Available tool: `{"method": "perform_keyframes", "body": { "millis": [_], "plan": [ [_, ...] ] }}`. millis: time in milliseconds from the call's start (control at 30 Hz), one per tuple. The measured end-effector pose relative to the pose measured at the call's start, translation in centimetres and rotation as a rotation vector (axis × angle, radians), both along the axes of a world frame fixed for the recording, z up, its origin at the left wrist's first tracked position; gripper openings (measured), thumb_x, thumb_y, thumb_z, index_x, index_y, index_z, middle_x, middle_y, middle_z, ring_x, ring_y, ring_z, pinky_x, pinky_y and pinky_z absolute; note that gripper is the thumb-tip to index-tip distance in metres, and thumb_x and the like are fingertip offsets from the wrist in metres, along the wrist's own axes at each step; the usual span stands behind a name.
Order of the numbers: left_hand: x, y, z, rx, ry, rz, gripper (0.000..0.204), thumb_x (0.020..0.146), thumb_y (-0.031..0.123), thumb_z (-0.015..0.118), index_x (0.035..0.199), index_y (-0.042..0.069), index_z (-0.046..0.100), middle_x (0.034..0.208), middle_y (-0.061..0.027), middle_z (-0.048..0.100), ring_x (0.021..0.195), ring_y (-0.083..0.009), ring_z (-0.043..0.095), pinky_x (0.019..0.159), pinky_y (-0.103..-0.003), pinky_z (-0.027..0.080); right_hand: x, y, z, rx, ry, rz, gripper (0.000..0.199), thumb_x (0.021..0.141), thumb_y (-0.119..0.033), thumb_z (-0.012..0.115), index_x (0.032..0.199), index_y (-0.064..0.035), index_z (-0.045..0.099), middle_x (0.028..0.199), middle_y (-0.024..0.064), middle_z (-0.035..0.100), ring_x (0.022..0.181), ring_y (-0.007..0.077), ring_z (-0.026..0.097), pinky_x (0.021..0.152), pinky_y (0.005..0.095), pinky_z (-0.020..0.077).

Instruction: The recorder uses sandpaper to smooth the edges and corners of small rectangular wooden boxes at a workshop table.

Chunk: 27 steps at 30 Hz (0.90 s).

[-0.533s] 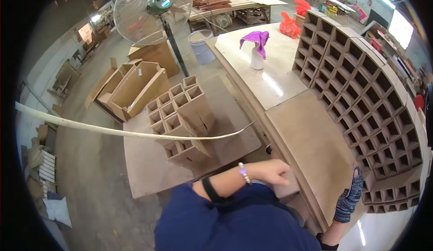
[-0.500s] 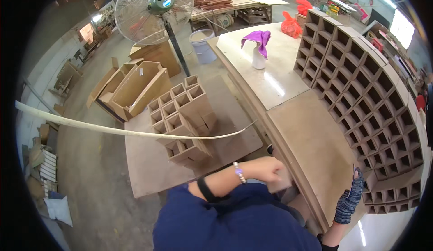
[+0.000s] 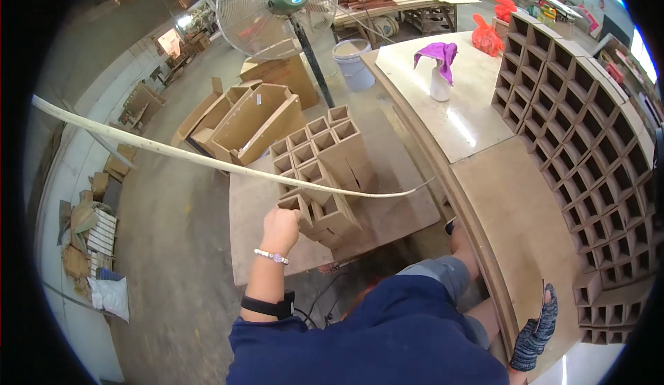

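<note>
A long pale strip crosses the frame from the upper left edge to just right of the middle, bowing downward, much as it did half a second ago. Below its middle, the left hand is now raised at the lower middle of the frame, reaching out over the floor; earlier the forearm lay across the body at the bottom edge, the hand down by the front edge of the workbench. The fingers are curled into a loose fist, knuckles up, right against the nearest corner of the cardboard grid; whether they actually grip the cardboard cannot be told. A bead bracelet and a dark band sit on the forearm.

The cardboard grid stands on a flat brown board on the floor at the middle of the frame, unmoved. Behind it, at the top, stands a fan.

To the right, the workbench carries a stacked wall of grid dividers and a bottle with a purple cloth. At the lower right, the right hand in a knitted glove rests on the workbench edge, fingers extended and holding nothing, in the same place as before.
</note>
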<state>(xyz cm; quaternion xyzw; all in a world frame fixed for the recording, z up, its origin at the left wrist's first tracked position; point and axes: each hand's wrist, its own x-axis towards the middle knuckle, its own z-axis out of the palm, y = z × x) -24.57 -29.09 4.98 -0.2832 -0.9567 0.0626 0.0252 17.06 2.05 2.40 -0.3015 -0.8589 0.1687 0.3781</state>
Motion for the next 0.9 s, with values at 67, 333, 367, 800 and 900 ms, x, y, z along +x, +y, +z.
{"method": "perform_keyframes", "body": {
  "millis": [67, 333, 367, 800, 900],
  "plan": [
    [-0.1, -0.3, -1.2, 0.132, 0.048, -0.050, 0.003, 0.066, 0.008, 0.062, 0.070, 0.007, 0.062, 0.067, -0.0126, 0.061, 0.069, -0.0306, 0.060, 0.064, -0.040, 0.048, 0.1, -0.3, -0.1, -0.014, 0.009, -0.003, 0.034, 0.090, -0.008, 0.039, 0.122, -0.0003, 0.047, 0.121, 0.0156, 0.051, 0.113, 0.0277, 0.048, 0.098, 0.0369, 0.0343],
    [-1.5, -0.2, -3.7, 0.256, 0.138, -0.053, 0.017, 0.061, 0.012, 0.070, 0.067, 0.005, 0.056, 0.069, -0.0133, 0.061, 0.072, -0.0310, 0.059, 0.069, -0.040, 0.047, 1.4, -0.9, -0.2, -0.069, 0.025, -0.059, 0.035, 0.092, -0.007, 0.036, 0.124, -0.0006, 0.046, 0.124, 0.0155, 0.049, 0.116, 0.0264, 0.046, 0.099, 0.0358, 0.0332],
    [-1.6, -0.1, -3.8, 0.288, 0.143, -0.031, 0.018, 0.060, 0.013, 0.071, 0.067, 0.005, 0.057, 0.069, -0.0135, 0.061, 0.072, -0.0311, 0.059, 0.069, -0.041, 0.047, 1.3, -1.2, 0.1, -0.062, 0.037, -0.054, 0.035, 0.091, -0.007, 0.037, 0.124, -0.0007, 0.046, 0.124, 0.0156, 0.049, 0.116, 0.0265, 0.046, 0.099, 0.0358, 0.0337],
    [2.6, 11.5, 2.9, 0.782, -0.624, -0.098, 0.081, 0.067, 0.034, 0.075, 0.127, -0.006, 0.037, 0.071, -0.0114, 0.061, 0.064, -0.0133, 0.057, 0.058, -0.027, 0.046, 2.3, -1.2, 0.2, 0.049, 0.004, -0.019, 0.039, 0.086, -0.012, 0.046, 0.122, 0.0021, 0.045, 0.123, 0.0174, 0.050, 0.114, 0.0308, 0.047, 0.098, 0.0389, 0.0355],
    [1.1, 14.3, -0.6, 0.867, -0.669, -0.230, 0.069, 0.074, 0.030, 0.070, 0.125, -0.006, 0.040, 0.071, -0.0105, 0.061, 0.064, -0.0123, 0.058, 0.055, -0.025, 0.046, 2.8, -1.5, -0.5, 0.051, 0.049, -0.045, 0.037, 0.089, -0.016, 0.043, 0.122, 0.0012, 0.046, 0.123, 0.0164, 0.050, 0.114, 0.0309, 0.048, 0.098, 0.0386, 0.0356]
  ]
}}
